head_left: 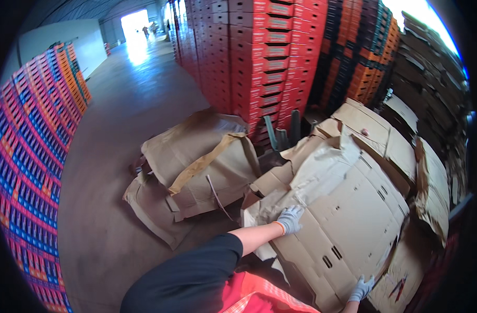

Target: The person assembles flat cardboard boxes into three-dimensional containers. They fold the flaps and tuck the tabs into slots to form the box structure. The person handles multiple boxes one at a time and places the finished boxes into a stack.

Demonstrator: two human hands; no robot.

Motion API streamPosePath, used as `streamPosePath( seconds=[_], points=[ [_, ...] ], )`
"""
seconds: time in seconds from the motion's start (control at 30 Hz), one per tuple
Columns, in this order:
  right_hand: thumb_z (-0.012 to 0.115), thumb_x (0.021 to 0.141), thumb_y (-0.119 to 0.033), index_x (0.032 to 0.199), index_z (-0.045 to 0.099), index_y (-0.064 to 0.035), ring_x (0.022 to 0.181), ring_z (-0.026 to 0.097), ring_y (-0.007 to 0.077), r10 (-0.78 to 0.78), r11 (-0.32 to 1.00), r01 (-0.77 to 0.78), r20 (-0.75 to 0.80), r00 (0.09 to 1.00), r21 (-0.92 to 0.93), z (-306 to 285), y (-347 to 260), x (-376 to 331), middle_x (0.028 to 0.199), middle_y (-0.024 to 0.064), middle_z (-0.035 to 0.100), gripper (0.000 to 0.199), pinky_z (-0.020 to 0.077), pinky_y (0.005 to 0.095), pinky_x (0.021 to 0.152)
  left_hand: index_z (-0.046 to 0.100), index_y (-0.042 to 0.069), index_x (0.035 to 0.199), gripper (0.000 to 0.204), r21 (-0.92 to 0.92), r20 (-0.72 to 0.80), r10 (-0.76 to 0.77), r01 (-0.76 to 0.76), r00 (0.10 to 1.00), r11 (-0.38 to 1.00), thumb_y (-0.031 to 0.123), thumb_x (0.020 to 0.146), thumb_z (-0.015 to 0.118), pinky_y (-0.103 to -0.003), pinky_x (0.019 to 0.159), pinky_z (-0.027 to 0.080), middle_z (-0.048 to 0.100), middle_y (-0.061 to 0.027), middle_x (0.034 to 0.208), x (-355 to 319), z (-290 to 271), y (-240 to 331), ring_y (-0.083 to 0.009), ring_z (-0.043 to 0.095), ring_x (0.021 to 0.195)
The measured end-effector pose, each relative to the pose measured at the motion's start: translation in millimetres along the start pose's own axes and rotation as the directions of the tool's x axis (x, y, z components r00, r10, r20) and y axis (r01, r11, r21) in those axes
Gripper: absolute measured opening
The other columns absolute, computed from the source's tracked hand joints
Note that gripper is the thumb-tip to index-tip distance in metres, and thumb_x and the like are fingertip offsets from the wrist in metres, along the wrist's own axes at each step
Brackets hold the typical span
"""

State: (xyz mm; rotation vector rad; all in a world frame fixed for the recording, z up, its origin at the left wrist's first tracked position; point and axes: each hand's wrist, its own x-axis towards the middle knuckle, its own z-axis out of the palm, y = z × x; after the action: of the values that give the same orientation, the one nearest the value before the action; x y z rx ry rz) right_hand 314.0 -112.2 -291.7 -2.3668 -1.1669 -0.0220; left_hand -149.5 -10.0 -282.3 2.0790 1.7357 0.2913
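Note:
A large flattened cardboard sheet (348, 208) with slots and fold lines lies on a pile in front of me. My left hand (290, 219), in a grey glove with an orange cuff, rests on its left part with the fingers stretched out. Torn pale paper (324, 164) lies crumpled over the sheet just beyond that hand. My right hand (361, 288), gloved too, lies at the sheet's near right edge, fingers extended and apart. A slim red-and-dark tool (400, 287), its kind unclear, sits on cardboard to the right of it.
More bent cardboard (207, 161) lies on the floor (108, 208) to the left. Tall red crate stacks (243, 57) stand behind, with orange and dark crates (361, 52) beyond. Pink and blue crates (29, 172) line the left side. Piled flat cardboard (431, 78) rises at the right.

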Motion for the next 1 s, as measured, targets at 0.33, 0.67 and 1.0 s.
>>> streamPosePath(
  seconds=[0.33, 0.67, 1.0],
  points=[
    [0.071, 0.084, -0.027, 0.137, 0.047, 0.0052, 0.120, 0.056, 0.0320, 0.283, 0.918, -0.328, 0.211, 0.935, 0.222, 69.9, 9.4, 72.9, 0.132, 0.0219, 0.058, 0.067, 0.0440, 0.0383, 0.102, 0.033, 0.011, 0.153, 0.093, -0.093, 0.123, -0.211, 0.223, 0.970, 0.970, 0.061, 0.080, 0.060, -0.059, 0.113, 0.026, 0.028, -0.0342, 0.152, 49.1, -23.5, 55.7, -0.0482, 0.025, 0.143],
    [0.062, 0.089, -0.017, 0.140, 0.041, 0.0036, 0.111, 0.057, 0.0272, 0.224, 0.608, -0.680, 0.733, 0.642, 0.410, -40.7, 41.6, 72.7, 0.123, 0.0124, 0.059, 0.059, 0.0493, 0.0382, 0.092, 0.027, -0.008, 0.149, 0.094, -0.418, 0.206, -0.136, 0.213, 0.969, 0.883, 0.051, 0.084, 0.062, -0.039, 0.110, 0.038, 0.047, -0.0292, 0.143, 20.1, -45.4, 17.8, -0.0395, 0.048, 0.131],
    [0.073, 0.087, -0.024, 0.124, 0.061, 0.0055, 0.109, 0.059, 0.0255, 0.079, 0.597, -0.645, 0.765, 0.639, 0.477, -47.5, 16.1, 60.7, 0.119, 0.0132, 0.065, 0.049, 0.0468, 0.0376, 0.100, 0.059, 0.003, 0.130, 0.063, -0.710, 0.417, -0.065, 0.370, 0.906, 0.599, 0.034, 0.078, 0.078, -0.037, 0.080, 0.055, 0.071, -0.0130, 0.109, 36.2, -41.1, 14.4, -0.0262, 0.068, 0.086]
  ],
)
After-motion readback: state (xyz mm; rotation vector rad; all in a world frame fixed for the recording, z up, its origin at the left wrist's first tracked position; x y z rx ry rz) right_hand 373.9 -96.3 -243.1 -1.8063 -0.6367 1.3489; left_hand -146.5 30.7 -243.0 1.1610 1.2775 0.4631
